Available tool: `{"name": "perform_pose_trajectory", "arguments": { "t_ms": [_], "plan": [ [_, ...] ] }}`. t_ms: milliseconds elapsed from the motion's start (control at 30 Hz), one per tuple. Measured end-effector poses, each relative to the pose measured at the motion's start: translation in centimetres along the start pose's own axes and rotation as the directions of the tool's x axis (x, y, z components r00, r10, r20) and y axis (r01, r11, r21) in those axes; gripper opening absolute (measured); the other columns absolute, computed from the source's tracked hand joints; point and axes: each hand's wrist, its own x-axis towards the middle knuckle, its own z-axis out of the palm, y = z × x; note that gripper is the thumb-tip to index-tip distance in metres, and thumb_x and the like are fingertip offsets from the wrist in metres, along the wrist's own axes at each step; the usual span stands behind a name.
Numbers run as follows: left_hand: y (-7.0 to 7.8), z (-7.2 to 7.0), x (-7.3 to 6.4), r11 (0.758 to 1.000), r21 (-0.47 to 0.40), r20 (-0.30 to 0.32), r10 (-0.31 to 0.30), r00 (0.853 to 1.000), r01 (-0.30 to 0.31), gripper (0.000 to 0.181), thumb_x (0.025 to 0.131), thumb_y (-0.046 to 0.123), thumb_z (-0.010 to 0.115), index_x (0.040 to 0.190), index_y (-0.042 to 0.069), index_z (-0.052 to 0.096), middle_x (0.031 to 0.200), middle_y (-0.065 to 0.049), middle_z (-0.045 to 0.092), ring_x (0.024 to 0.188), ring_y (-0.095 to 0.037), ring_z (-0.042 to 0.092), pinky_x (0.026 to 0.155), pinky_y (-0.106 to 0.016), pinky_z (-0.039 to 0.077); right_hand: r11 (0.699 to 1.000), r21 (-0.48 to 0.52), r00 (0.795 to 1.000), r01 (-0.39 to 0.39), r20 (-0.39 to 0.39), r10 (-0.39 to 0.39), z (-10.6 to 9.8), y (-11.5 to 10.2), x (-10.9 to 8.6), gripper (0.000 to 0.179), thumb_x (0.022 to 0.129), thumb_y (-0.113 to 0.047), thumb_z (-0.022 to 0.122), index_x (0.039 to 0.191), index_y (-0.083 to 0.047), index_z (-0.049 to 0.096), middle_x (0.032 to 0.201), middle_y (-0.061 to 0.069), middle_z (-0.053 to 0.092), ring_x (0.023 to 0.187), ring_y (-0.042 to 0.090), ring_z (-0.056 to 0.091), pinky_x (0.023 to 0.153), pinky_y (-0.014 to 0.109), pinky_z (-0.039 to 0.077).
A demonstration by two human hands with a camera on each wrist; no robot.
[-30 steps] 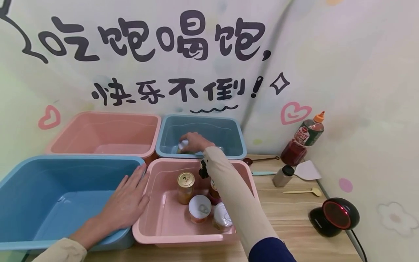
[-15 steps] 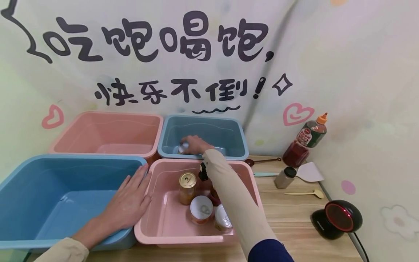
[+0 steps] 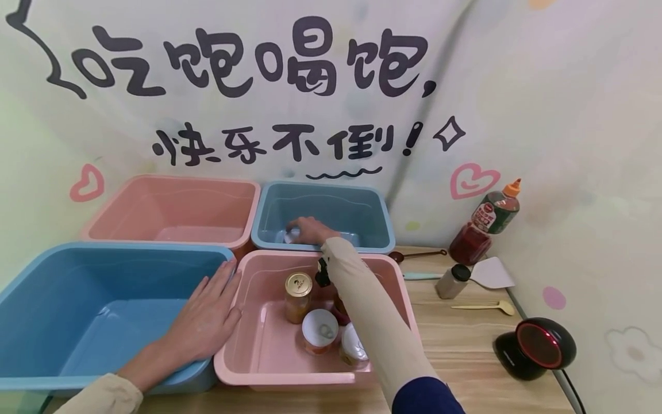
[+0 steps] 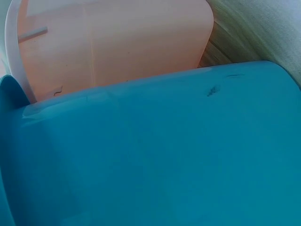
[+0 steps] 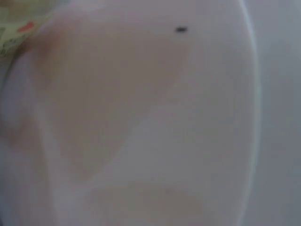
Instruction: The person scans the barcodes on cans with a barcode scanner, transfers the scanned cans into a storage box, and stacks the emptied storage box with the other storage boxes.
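My right hand [image 3: 312,231] reaches down into the small grey-blue bin [image 3: 389,221] at the back, its fingers curled round a can [image 3: 291,236] with a pale lid. Most of that can is hidden by the hand and the bin's front rim; in the right wrist view a blurred yellowish label [image 5: 26,35] shows at the top left. My left hand [image 3: 204,316] rests with straight fingers on the rim of the large blue bin [image 3: 114,247], beside the front pink bin [image 3: 269,356]. In that pink bin stand a gold-topped can [image 3: 299,296], a white-topped can [image 3: 319,329] and a silver-topped can [image 3: 354,346].
Another pink bin [image 3: 176,234] stands at the back left. On the wooden table to the right are a sauce bottle [image 3: 483,221], a black-capped jar [image 3: 453,282], a white spatula [image 3: 492,272], a yellow spoon [image 3: 486,306] and a black device [image 3: 535,348]. My right sleeve crosses the front pink bin.
My right hand has lowered the can a little within the grey-blue bin, so less of it shows. The left hand stays on the rim. The head view has shifted slightly.
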Motion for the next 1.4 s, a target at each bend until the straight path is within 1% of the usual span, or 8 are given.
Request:
{"name": "perform_pose_trajectory", "arguments": {
  "t_ms": [67,167,300,400,567,800,1133,1400],
  "plan": [
    [0.0,0.0,0.0,1.0,0.002,0.001,0.0,1.0,0.0,0.064,0.096,0.022,0.057,0.151,-0.004,0.036,0.164,-0.022,0.023,0.15,-0.044,0.025,0.116,-0.066,0.027,1.0,0.003,1.0,-0.008,0.024,0.008,-0.1,0.1,0.0,0.041,0.096,-0.02,0.065,0.137,-0.013,0.061,0.143,0.011,0.058,0.128,0.026,0.056,0.103,0.043,0.049],
    [0.0,0.0,0.0,1.0,0.004,0.001,0.001,1.0,-0.001,0.064,0.096,0.022,0.057,0.151,-0.004,0.037,0.164,-0.022,0.023,0.15,-0.044,0.025,0.116,-0.066,0.027,0.998,-0.003,0.995,-0.063,0.072,0.063,-0.5,0.2,0.0,0.045,0.097,-0.029,0.064,0.14,-0.015,0.059,0.148,0.009,0.053,0.135,0.026,0.051,0.108,0.044,0.046],
    [0.0,0.0,0.0,1.0,0.005,0.0,0.001,1.0,-0.001,0.064,0.096,0.023,0.056,0.151,-0.004,0.036,0.164,-0.022,0.023,0.15,-0.044,0.024,0.116,-0.066,0.027,0.995,-0.003,0.993,-0.099,0.06,0.099,-1.6,0.1,-0.6,0.053,0.097,-0.04,0.063,0.143,-0.014,0.056,0.148,0.008,0.053,0.125,0.024,0.059,0.101,0.041,0.052],
    [-0.1,0.0,0.0,1.0,0.004,0.003,-0.002,1.0,0.002,0.064,0.097,0.023,0.057,0.151,-0.004,0.036,0.164,-0.022,0.023,0.151,-0.043,0.024,0.116,-0.066,0.026,0.999,-0.011,0.998,-0.052,0.018,0.052,-2.7,-0.3,-1.5,0.056,0.098,-0.041,0.061,0.144,-0.01,0.053,0.149,0.011,0.053,0.12,0.026,0.064,0.097,0.04,0.055],
    [-0.1,0.0,0.0,1.0,-0.001,-0.002,0.007,1.0,-0.007,0.063,0.097,0.022,0.056,0.151,-0.005,0.037,0.164,-0.023,0.023,0.151,-0.043,0.024,0.115,-0.066,0.026,0.998,-0.057,0.999,0.024,-0.021,-0.025,-4.4,-0.5,-3.4,0.056,0.1,-0.041,0.059,0.145,-0.009,0.051,0.15,0.011,0.051,0.131,0.027,0.057,0.104,0.043,0.049],
    [0.0,0.0,0.1,1.0,-0.006,0.003,0.006,1.0,-0.006,0.064,0.097,0.023,0.056,0.151,-0.005,0.036,0.164,-0.022,0.022,0.151,-0.043,0.023,0.116,-0.066,0.026,0.992,-0.086,0.995,0.089,-0.041,-0.093,-5.5,-0.3,-6.0,0.056,0.098,-0.041,0.061,0.145,-0.011,0.051,0.14,0.011,0.06,0.122,0.024,0.062,0.1,0.041,0.052],
    [0.0,0.2,0.1,1.0,-0.004,-0.005,0.017,1.0,-0.017,0.063,0.098,0.023,0.055,0.151,-0.005,0.037,0.163,-0.023,0.024,0.15,-0.044,0.025,0.115,-0.066,0.026,0.97,-0.075,0.968,0.231,-0.083,-0.237,-5.2,-0.6,-10.6,0.06,0.093,-0.038,0.07,0.143,-0.008,0.053,0.131,0.015,0.064,0.111,0.024,0.068,0.094,0.038,0.056],
    [0.0,0.1,0.1,1.0,-0.004,-0.005,0.012,1.0,-0.012,0.062,0.098,0.023,0.055,0.15,-0.005,0.037,0.163,-0.024,0.024,0.15,-0.044,0.025,0.114,-0.067,0.027,0.956,-0.033,0.955,0.292,-0.044,-0.293,-4.3,-1.5,-15.0,0.06,0.092,-0.032,0.072,0.144,-0.01,0.052,0.14,0.011,0.059,0.115,0.027,0.065,0.098,0.044,0.053]
  ]
}}
